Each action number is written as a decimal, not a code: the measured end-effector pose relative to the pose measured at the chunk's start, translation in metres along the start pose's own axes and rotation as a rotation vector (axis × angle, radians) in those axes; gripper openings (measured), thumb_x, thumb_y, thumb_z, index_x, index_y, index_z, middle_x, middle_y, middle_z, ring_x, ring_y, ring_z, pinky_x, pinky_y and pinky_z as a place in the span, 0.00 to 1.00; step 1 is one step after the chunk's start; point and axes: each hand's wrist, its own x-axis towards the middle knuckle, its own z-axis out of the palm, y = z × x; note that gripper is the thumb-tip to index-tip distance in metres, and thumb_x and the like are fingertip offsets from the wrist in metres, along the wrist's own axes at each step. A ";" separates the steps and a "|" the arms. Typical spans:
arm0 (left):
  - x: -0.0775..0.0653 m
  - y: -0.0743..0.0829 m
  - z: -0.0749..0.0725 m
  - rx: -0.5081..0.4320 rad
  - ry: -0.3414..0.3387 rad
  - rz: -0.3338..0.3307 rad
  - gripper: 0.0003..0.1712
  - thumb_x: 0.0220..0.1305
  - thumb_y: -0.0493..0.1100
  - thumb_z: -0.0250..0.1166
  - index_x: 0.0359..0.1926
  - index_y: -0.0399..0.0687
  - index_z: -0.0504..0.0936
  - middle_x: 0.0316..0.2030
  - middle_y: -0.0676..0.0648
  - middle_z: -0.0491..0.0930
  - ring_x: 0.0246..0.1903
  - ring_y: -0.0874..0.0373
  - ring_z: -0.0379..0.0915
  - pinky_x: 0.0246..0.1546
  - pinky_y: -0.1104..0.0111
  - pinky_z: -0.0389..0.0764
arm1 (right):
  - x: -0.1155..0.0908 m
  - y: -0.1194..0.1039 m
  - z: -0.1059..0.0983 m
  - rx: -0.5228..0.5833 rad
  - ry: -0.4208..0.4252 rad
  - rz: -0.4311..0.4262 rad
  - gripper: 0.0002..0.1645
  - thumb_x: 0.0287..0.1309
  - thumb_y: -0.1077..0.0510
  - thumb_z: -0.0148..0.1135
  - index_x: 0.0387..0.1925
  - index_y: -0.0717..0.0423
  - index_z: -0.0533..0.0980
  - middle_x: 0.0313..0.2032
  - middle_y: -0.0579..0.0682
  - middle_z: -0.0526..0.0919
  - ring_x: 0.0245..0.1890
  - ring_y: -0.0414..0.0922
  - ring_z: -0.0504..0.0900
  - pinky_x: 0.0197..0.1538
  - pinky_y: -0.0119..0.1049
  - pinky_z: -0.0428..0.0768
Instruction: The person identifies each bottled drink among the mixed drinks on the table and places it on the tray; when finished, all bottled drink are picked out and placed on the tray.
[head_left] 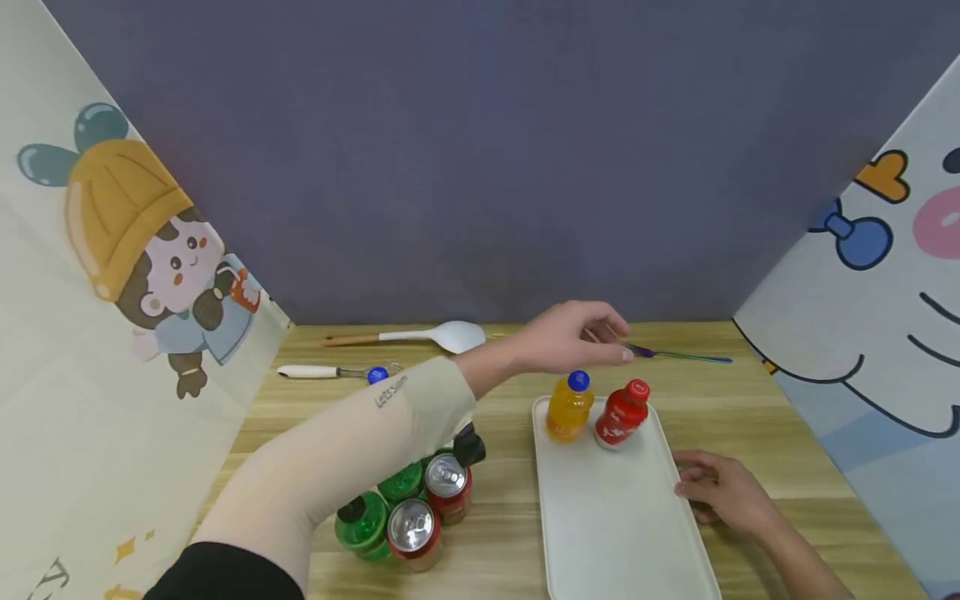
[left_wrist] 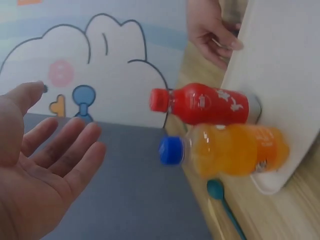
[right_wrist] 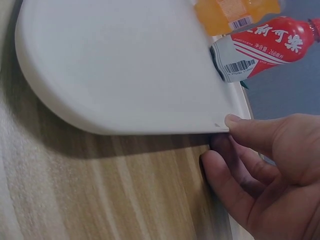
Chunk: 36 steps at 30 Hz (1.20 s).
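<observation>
In the head view, a white tray lies on the wooden table, with two bottles standing at its far end. One is an orange-drink bottle with a blue cap; beside it is a red cola bottle. My left hand hovers past the bottles with nothing in it. Its fingers look loosely spread in the left wrist view, apart from both bottles. At the tray's right edge, my right hand pinches the rim; the right wrist view has the thumb on top and fingers curled below.
Left of the tray stand soda cans and green bottles, partly hidden by my left sleeve. A white spoon, a white-handled utensil and a rainbow-coloured utensil lie toward the back. A dark wall rises behind the table.
</observation>
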 end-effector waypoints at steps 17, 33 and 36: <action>-0.123 -0.029 -0.041 0.008 0.209 -0.074 0.19 0.69 0.48 0.69 0.59 0.53 0.80 0.50 0.55 0.83 0.49 0.60 0.82 0.51 0.66 0.85 | -0.004 0.000 -0.001 0.028 -0.014 0.019 0.37 0.62 0.58 0.72 0.69 0.64 0.69 0.45 0.55 0.85 0.36 0.47 0.84 0.31 0.42 0.87; -0.224 -0.102 -0.077 0.093 0.459 -0.263 0.20 0.72 0.47 0.67 0.60 0.45 0.79 0.54 0.44 0.83 0.52 0.51 0.82 0.51 0.60 0.84 | -0.001 -0.004 -0.001 0.026 -0.020 -0.002 0.35 0.62 0.63 0.70 0.68 0.69 0.69 0.44 0.57 0.85 0.38 0.48 0.86 0.34 0.41 0.88; -0.231 -0.117 -0.079 0.127 0.482 -0.296 0.22 0.72 0.48 0.66 0.61 0.44 0.79 0.56 0.43 0.83 0.53 0.48 0.81 0.54 0.54 0.83 | 0.000 -0.004 -0.002 0.029 -0.024 -0.014 0.36 0.62 0.63 0.70 0.68 0.69 0.69 0.44 0.57 0.85 0.38 0.49 0.87 0.34 0.41 0.88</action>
